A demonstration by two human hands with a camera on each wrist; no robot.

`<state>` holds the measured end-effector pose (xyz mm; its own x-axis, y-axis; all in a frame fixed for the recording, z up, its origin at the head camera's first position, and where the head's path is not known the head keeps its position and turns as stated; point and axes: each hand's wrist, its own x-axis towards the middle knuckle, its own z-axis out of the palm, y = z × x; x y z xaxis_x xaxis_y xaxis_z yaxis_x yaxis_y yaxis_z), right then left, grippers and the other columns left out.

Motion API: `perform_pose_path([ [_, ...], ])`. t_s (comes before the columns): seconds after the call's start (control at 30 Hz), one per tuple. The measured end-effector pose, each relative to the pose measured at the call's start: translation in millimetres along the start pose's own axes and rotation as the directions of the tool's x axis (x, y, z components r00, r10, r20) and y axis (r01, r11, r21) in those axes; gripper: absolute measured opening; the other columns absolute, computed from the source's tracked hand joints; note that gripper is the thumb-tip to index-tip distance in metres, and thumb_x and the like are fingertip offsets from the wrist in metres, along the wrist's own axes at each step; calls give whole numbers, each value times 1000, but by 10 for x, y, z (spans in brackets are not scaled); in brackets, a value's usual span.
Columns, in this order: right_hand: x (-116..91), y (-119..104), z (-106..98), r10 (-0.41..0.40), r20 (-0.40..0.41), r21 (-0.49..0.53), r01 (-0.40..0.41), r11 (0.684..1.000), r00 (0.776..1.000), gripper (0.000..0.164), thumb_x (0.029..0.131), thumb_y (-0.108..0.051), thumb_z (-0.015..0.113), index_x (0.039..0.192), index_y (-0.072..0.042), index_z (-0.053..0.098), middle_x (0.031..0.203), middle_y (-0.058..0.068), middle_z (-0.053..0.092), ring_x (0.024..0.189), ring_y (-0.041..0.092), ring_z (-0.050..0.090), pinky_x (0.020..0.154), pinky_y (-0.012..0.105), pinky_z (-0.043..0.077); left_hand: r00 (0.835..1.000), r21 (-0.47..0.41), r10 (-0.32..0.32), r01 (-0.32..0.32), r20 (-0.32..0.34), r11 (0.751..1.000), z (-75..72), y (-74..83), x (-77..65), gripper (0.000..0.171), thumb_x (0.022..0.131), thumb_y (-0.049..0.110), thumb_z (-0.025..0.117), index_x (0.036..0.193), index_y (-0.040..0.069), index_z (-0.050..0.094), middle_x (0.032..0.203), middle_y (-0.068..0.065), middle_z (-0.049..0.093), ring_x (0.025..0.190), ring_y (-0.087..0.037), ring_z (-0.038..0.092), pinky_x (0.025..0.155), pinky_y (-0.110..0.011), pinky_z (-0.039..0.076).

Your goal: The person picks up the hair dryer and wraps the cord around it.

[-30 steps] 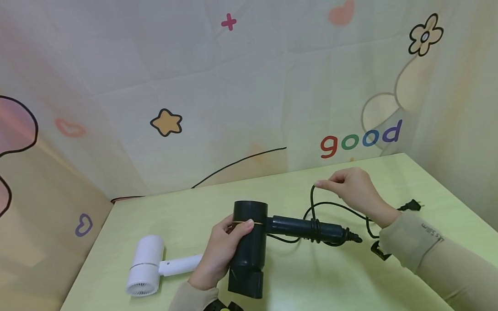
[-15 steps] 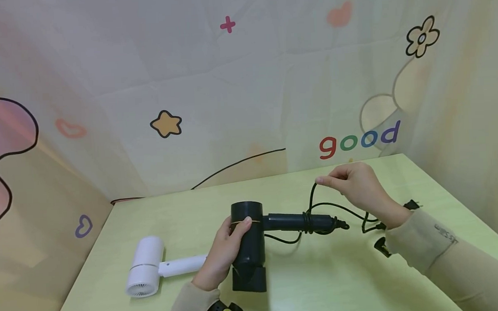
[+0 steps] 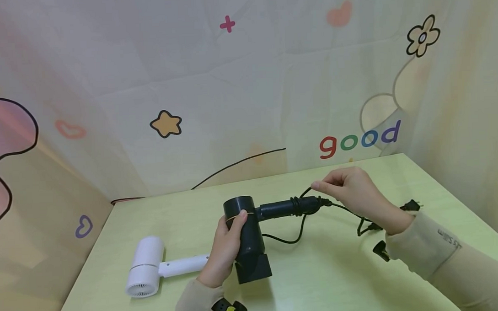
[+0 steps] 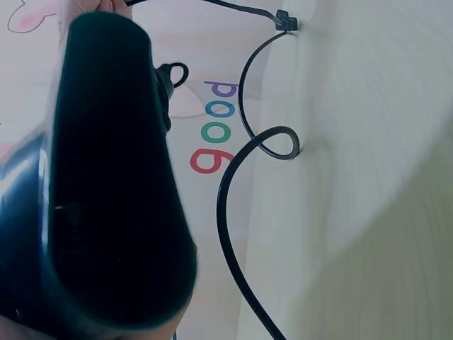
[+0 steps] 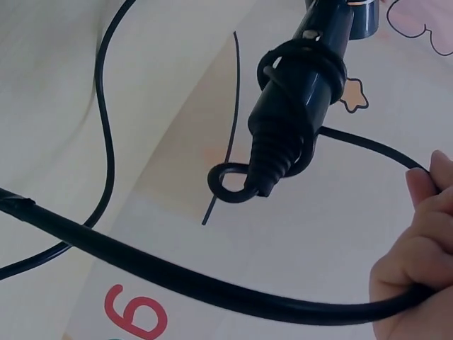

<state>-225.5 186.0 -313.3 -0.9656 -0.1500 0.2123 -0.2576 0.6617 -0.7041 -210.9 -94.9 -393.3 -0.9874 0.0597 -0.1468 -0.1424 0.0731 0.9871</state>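
The relation that matters most is judged to be between the cord (image 5: 212, 290) and the handle (image 3: 275, 210) of the black dryer (image 3: 252, 237). From the turns (image 3: 296, 205) wound near the handle's outer end, a short length is led toward 1 o'clock, to the fingertips of the right hand (image 3: 353, 190), which are placed just above the handle. The handle's long axis is pointed at 3 o'clock, tipped slightly toward 2, so the cord is set across it. The turns are more nearly reached by the right hand; the left hand (image 3: 221, 252) is set at the barrel.

In the right hand no real gap is left: the cord is pinched at the fingertips, and a second stretch is seen leaving the curled fingers. By the left hand the barrel is gripped, with the thumb laid over it; the fingers behind are mostly hidden. The nozzle (image 3: 254, 269) is turned between 5 and 6 o'clock, apparently clear of the table (image 3: 339, 276). The plug (image 3: 410, 205) is found near 3 o'clock, the white dryer (image 3: 143, 269) between 8 and 9.
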Motion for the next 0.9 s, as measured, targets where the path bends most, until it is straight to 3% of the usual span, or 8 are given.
perform_pose_path([
  [0.23,-64,-23,56,-25,28,15,24,1000,999,27,88,-36,66,89,-10,74,61,-1,48,58,11,37,52,25,32,1000,-33,-2,1,-27,999,28,8,13,79,87,64,50,137,6,28,118,-15,49,97,-22,55,76,-31,49],
  [0.67,-278,-11,210,-138,91,135,125,983,986,23,94,-19,59,108,-6,71,59,-4,39,50,5,31,47,22,31,994,-126,16,-30,-109,992,43,64,48,75,88,60,51,136,7,30,115,-14,49,92,-21,56,71,-29,49],
  [0.9,-381,7,290,-149,120,181,126,975,981,27,94,-14,57,116,-1,66,64,-2,50,48,3,32,43,22,30,990,-178,14,-39,-140,983,2,96,71,71,89,60,51,134,8,32,113,-12,50,90,-20,56,70,-29,50],
])
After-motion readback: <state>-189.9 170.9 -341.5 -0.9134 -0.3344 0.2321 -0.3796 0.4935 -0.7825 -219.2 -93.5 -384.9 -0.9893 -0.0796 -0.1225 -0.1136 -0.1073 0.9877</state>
